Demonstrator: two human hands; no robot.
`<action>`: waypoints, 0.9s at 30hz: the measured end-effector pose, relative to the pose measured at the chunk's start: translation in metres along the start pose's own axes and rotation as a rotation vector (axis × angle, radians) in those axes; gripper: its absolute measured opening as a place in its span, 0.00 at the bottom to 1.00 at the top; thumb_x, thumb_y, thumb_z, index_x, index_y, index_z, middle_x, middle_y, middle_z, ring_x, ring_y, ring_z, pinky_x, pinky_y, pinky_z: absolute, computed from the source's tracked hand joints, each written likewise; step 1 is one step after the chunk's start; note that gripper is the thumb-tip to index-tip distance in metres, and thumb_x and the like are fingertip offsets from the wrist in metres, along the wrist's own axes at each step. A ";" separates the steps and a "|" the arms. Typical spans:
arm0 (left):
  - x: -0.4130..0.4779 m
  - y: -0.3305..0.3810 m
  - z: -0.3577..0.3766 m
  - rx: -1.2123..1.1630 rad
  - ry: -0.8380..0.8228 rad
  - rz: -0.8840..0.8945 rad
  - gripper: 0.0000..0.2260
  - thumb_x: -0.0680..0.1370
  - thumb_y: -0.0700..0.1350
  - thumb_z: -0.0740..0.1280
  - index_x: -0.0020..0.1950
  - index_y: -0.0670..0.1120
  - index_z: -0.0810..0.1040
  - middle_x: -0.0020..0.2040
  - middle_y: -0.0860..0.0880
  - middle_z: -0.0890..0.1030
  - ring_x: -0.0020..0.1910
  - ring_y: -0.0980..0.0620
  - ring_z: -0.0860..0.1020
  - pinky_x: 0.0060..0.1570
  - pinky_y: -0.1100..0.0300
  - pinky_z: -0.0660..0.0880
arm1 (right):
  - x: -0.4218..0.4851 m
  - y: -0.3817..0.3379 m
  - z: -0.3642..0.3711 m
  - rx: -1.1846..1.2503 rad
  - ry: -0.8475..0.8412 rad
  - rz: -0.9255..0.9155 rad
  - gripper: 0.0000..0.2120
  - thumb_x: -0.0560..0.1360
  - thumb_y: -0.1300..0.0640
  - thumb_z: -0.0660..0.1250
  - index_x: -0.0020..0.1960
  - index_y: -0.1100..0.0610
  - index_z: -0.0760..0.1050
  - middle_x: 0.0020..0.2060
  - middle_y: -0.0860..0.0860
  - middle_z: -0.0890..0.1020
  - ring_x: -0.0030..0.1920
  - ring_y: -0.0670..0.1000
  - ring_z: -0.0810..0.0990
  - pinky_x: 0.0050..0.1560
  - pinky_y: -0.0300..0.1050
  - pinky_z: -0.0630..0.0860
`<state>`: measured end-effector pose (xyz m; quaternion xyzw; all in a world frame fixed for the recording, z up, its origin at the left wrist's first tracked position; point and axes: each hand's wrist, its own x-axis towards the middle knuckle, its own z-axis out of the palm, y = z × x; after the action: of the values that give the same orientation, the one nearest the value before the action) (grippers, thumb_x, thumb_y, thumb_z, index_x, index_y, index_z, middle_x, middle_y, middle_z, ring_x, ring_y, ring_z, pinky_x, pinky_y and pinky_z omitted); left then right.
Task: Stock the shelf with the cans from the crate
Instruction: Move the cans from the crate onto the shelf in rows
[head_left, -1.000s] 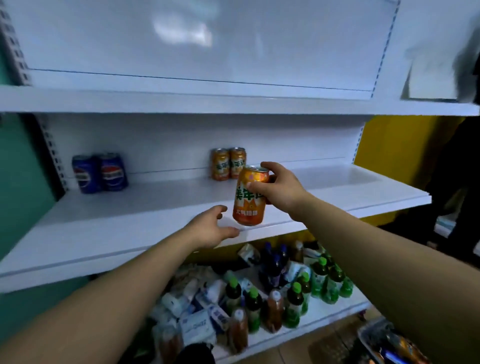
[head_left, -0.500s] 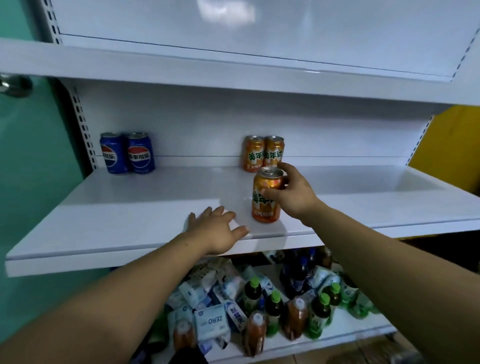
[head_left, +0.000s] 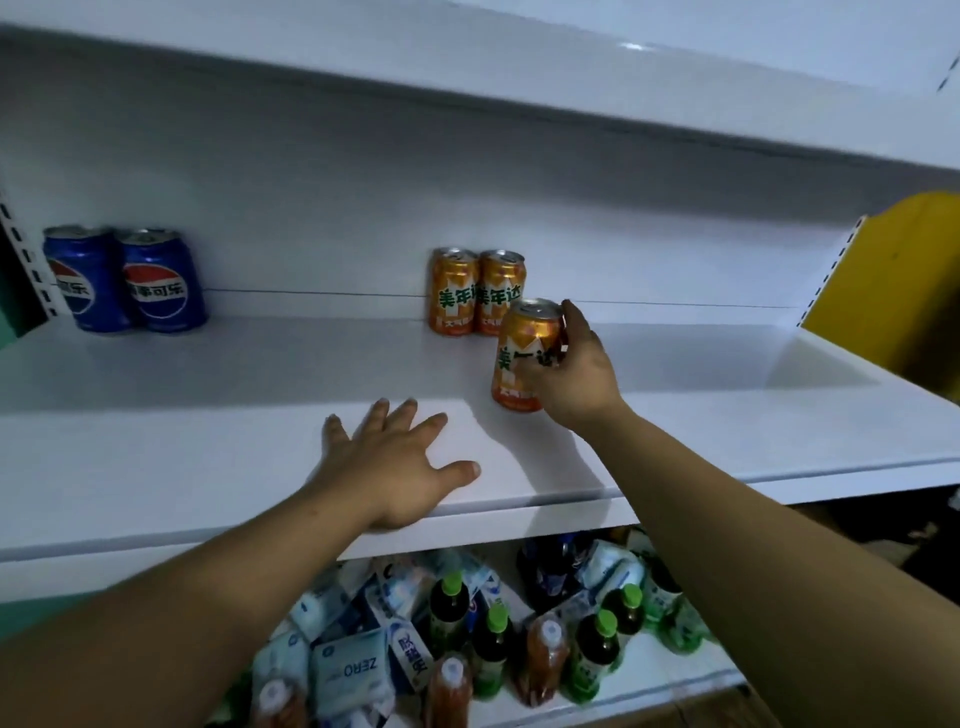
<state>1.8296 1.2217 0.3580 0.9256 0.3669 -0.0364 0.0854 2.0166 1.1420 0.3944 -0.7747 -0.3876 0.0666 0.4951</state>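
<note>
My right hand (head_left: 571, 374) grips an orange can (head_left: 524, 348) that stands upright on the white middle shelf (head_left: 260, 415), just in front and to the right of two other orange cans (head_left: 475, 293) at the shelf's back. My left hand (head_left: 400, 467) lies flat, fingers spread, on the shelf's front part, to the left of the held can. Two blue cola cans (head_left: 124, 280) stand at the back left. The crate is out of view.
A white shelf (head_left: 467, 83) runs overhead. Below the middle shelf, a lower shelf (head_left: 649, 691) holds several green-capped bottles (head_left: 493, 644), orange bottles and white packets (head_left: 353, 670). A yellow panel (head_left: 898, 280) stands at the right end.
My right hand carried the orange can from in front of the shelf edge inward and set it down on the shelf. My left hand moved up onto the shelf surface and flattened.
</note>
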 end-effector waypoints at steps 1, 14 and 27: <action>0.001 0.000 0.000 -0.001 0.000 -0.001 0.36 0.72 0.74 0.45 0.77 0.61 0.45 0.79 0.55 0.43 0.77 0.51 0.40 0.72 0.37 0.39 | 0.006 0.003 -0.001 0.016 0.009 -0.004 0.30 0.75 0.59 0.70 0.73 0.52 0.61 0.59 0.50 0.73 0.62 0.54 0.74 0.58 0.45 0.73; 0.001 0.002 0.001 -0.030 -0.010 -0.028 0.35 0.72 0.74 0.45 0.76 0.63 0.43 0.78 0.57 0.40 0.76 0.55 0.38 0.72 0.40 0.37 | 0.088 0.046 0.011 -0.079 0.132 0.059 0.23 0.76 0.54 0.65 0.69 0.56 0.65 0.63 0.56 0.71 0.62 0.57 0.73 0.62 0.51 0.72; -0.001 0.005 -0.002 -0.011 -0.045 -0.053 0.35 0.72 0.73 0.45 0.76 0.63 0.41 0.77 0.57 0.37 0.75 0.56 0.34 0.72 0.41 0.36 | 0.134 0.059 0.020 -0.088 0.149 0.092 0.18 0.79 0.53 0.62 0.67 0.56 0.67 0.62 0.54 0.77 0.62 0.57 0.75 0.56 0.45 0.70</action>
<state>1.8326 1.2177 0.3606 0.9140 0.3896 -0.0576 0.0978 2.1314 1.2332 0.3737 -0.8154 -0.3162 0.0144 0.4847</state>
